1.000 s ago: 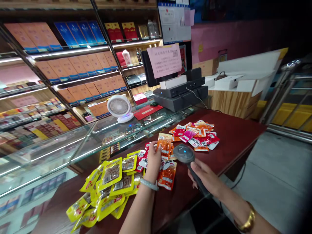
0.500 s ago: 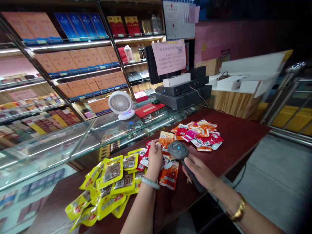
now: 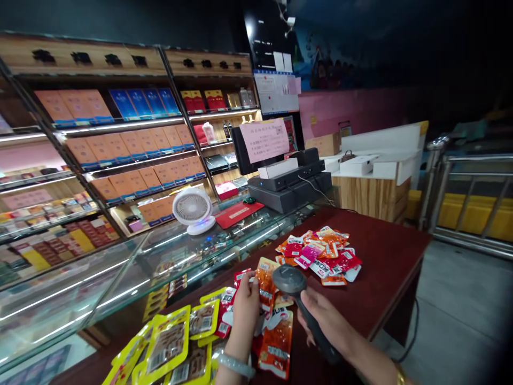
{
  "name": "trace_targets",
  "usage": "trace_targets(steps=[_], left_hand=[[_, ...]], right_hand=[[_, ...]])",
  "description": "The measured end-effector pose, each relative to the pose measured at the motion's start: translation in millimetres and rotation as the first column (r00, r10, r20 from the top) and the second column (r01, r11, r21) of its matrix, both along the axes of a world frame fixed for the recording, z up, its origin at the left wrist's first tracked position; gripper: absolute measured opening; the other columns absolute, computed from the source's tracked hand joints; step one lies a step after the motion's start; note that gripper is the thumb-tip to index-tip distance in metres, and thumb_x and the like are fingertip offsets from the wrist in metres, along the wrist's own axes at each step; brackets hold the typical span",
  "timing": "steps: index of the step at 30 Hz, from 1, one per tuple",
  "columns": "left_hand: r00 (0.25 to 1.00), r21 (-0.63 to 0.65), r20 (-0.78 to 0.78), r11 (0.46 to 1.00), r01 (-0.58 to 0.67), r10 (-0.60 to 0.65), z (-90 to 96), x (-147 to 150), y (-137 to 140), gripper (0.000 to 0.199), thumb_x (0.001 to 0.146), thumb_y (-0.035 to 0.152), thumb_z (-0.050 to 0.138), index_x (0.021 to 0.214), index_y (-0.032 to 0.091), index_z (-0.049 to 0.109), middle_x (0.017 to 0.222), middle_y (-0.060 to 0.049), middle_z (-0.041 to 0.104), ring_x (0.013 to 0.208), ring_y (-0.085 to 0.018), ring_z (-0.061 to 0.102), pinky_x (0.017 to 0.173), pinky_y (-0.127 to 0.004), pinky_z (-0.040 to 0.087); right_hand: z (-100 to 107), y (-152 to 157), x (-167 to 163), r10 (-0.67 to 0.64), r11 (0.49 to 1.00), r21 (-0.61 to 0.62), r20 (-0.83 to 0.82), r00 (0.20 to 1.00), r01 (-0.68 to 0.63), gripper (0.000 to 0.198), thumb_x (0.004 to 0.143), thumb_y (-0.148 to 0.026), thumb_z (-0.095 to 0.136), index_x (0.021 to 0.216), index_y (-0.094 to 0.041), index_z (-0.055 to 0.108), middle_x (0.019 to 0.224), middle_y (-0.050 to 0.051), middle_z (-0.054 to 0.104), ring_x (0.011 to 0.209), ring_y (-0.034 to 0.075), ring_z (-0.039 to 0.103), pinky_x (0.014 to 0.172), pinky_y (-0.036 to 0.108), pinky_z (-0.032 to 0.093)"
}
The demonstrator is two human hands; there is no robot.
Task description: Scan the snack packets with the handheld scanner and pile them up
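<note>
My left hand (image 3: 247,302) pinches an orange snack packet (image 3: 265,282) by its left edge, holding it up over other packets. In my right hand (image 3: 326,318) is a dark grey barcode scanner (image 3: 290,279), its head close to the right edge of that packet. Below my hands lie more orange, red and white packets (image 3: 277,342). Yellow-edged snack packets (image 3: 168,342) are heaped to the left of my left wrist. Farther back on the dark red table sits a pile of red, orange and pink packets (image 3: 316,254).
Beyond the table runs a glass counter (image 3: 132,267) carrying a white fan (image 3: 193,208), a red mat (image 3: 239,214) and a monitor with a pink notice (image 3: 264,140). Shelves of boxes (image 3: 136,141) stand behind. A metal railing (image 3: 476,203) is at the right.
The view has tilted upward, so the scene sits lower in the picture. The held packet is now tilted. My left hand still grips it, and my right hand keeps the scanner beside it.
</note>
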State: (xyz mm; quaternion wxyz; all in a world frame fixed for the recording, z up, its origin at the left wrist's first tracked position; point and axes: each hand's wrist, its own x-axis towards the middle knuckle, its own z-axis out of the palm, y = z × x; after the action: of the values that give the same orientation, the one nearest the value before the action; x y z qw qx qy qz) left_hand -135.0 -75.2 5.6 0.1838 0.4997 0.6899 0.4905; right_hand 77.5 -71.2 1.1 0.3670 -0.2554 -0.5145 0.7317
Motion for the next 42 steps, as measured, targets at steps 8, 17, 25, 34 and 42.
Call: trace_targets(steps=[8,17,25,34,42], left_hand=[[0.717,-0.16,-0.689,0.942,-0.297,0.109,30.9,-4.2,-25.2,0.029,0.084,0.03,0.055,0.109,0.019,0.063,0.106,-0.014,0.069,0.099,-0.03,0.062,0.087,-0.039,0.043],[0.733,-0.265,-0.661,0.964,-0.028,-0.16,32.7,41.6,62.9,0.034,0.085,0.039,0.057,0.112,0.018,0.064,0.117,-0.013,0.065,0.113,-0.026,0.058,0.099,-0.035,0.04],[0.68,-0.454,-0.694,0.878,-0.155,-0.239,8.0,72.0,150.9,0.068,0.075,0.064,0.061,0.113,0.009,0.062,0.12,-0.023,0.062,0.115,-0.038,0.056,0.093,-0.041,0.045],[0.656,-0.521,-0.636,0.853,0.022,-0.405,3.5,53.4,137.3,0.066,0.055,0.048,0.084,0.11,0.016,0.066,0.117,-0.017,0.063,0.106,-0.032,0.062,0.088,-0.034,0.048],[0.617,-0.53,-0.651,0.847,0.048,-0.442,3.6,52.7,129.7,0.044,0.067,0.039,0.076,0.102,0.013,0.069,0.115,-0.021,0.063,0.105,-0.034,0.062,0.092,-0.036,0.047]], right_hand=[[-27.9,-5.3,13.5,-0.029,0.986,-0.162,-0.02,0.999,0.025,0.065,0.075,-0.08,0.051,0.095,-0.019,0.051,0.048,-0.009,0.049,0.032,0.006,0.04,0.035,0.019,0.041],[-44.9,-1.1,13.5,0.015,0.955,-0.295,-0.103,0.995,-0.045,0.067,0.075,-0.082,0.048,0.097,-0.02,0.052,0.047,-0.008,0.049,0.033,0.008,0.043,0.036,0.021,0.041],[-46.9,2.4,13.3,0.013,0.954,-0.293,-0.171,0.985,-0.063,0.074,0.069,-0.086,0.051,0.102,-0.02,0.053,0.043,-0.009,0.047,0.03,0.008,0.039,0.034,0.022,0.042],[-49.3,4.4,13.3,-0.01,0.97,-0.238,-0.234,0.972,-0.048,0.064,0.076,-0.079,0.052,0.099,-0.019,0.052,0.046,-0.008,0.05,0.03,0.008,0.042,0.034,0.02,0.041],[-41.4,1.5,16.3,-0.049,0.97,-0.244,-0.259,0.965,-0.016,0.065,0.074,-0.079,0.056,0.098,-0.019,0.05,0.043,-0.009,0.05,0.029,0.008,0.042,0.032,0.019,0.038]])
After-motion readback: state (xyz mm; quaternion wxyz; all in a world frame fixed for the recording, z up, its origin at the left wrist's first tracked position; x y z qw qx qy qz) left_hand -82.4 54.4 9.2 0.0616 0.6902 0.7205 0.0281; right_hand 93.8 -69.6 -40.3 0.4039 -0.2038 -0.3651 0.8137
